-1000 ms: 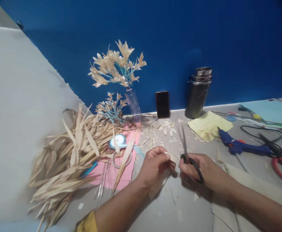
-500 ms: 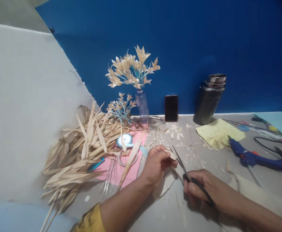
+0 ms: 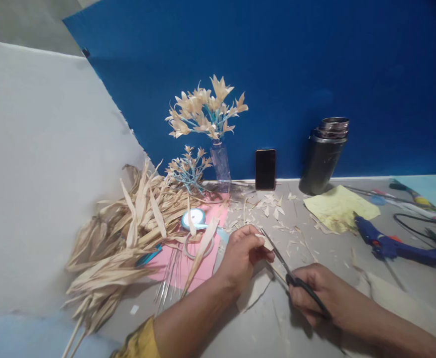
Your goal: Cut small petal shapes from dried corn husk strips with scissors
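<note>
Between the thumb and fingers of my left hand (image 3: 243, 256) is a small pale piece of dried corn husk (image 3: 266, 242), partly hidden by the fingers. My right hand (image 3: 315, 293) is wrapped round the black handles of a pair of scissors (image 3: 277, 254). Their blades point up and left, closed or nearly so, right at the edge of the husk piece. Husk scraps (image 3: 273, 209) lie scattered on the grey table beyond my hands. Left of my left hand a longer husk strip (image 3: 205, 238) rests across a pink sheet (image 3: 199, 271).
A heap of dried husks (image 3: 128, 233) fills the left side. Husk flowers (image 3: 206, 107) stand in a clear bottle (image 3: 221, 161), near a phone (image 3: 265, 169) and a dark flask (image 3: 322, 156). At right lie yellow paper (image 3: 343, 206) and a blue glue gun (image 3: 400, 247). A ribbon roll (image 3: 193, 218) sits left.
The scissor blades, spread apart before, have come together at the husk piece. My left hand has barely moved, and the whole view has shifted slightly.
</note>
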`<state>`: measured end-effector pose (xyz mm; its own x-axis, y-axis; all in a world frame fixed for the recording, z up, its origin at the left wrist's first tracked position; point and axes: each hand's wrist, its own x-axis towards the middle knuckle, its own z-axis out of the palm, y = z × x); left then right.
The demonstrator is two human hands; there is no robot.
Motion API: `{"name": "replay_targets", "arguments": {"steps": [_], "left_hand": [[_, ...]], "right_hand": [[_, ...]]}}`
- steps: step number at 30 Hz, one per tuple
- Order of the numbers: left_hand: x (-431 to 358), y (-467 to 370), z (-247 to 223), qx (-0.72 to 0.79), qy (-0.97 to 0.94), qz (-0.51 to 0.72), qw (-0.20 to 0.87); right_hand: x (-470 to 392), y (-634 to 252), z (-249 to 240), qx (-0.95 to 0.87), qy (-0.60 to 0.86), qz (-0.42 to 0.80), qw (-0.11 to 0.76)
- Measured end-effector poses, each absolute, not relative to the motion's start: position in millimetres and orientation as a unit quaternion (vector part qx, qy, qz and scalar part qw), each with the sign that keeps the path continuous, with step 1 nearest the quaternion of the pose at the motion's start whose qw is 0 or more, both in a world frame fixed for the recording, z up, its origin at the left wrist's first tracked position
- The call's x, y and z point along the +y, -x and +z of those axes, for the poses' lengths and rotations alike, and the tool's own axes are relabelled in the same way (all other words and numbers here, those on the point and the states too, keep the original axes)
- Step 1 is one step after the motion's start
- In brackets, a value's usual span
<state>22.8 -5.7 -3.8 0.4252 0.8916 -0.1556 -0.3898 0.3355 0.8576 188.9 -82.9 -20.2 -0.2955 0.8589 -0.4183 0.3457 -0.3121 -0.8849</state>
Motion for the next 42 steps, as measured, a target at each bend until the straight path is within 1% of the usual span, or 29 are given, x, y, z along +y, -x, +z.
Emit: {"name": "replay_targets", "arguments": {"steps": [13,20,27,34,39,42], "left_hand": [[-3.7,-20.9,0.3,0.340,-0.406,0.430,0.731],[-1.6,-18.3,3.2,0.361,-0.432,0.412,0.716],[0.1,-17.4,0.2,0.359,-0.445,0.395,0.719],[-0.4,-19.6,-1.0,0.356,-0.419,0.424,0.719],[-0.6,-20.0,-2.2,0.363,-0.421,0.432,0.710],[-1.1,-19.9,-1.6,0.355,-0.424,0.435,0.711]], "right_hand": [[-85.6,-194.3,-27.2,-0.588,0.492,0.590,0.252],[-84.4,-191.9,-21.2,-0.575,0.508,0.596,0.237],[-84.5,-195.3,-16.4,-0.585,0.458,0.619,0.256],[-82.3,-192.9,-10.9,-0.617,0.465,0.580,0.257],[-81.8,-194.9,-23.7,-0.592,0.507,0.574,0.251],[-81.3,-195.3,-28.0,-0.588,0.500,0.580,0.258]]}}
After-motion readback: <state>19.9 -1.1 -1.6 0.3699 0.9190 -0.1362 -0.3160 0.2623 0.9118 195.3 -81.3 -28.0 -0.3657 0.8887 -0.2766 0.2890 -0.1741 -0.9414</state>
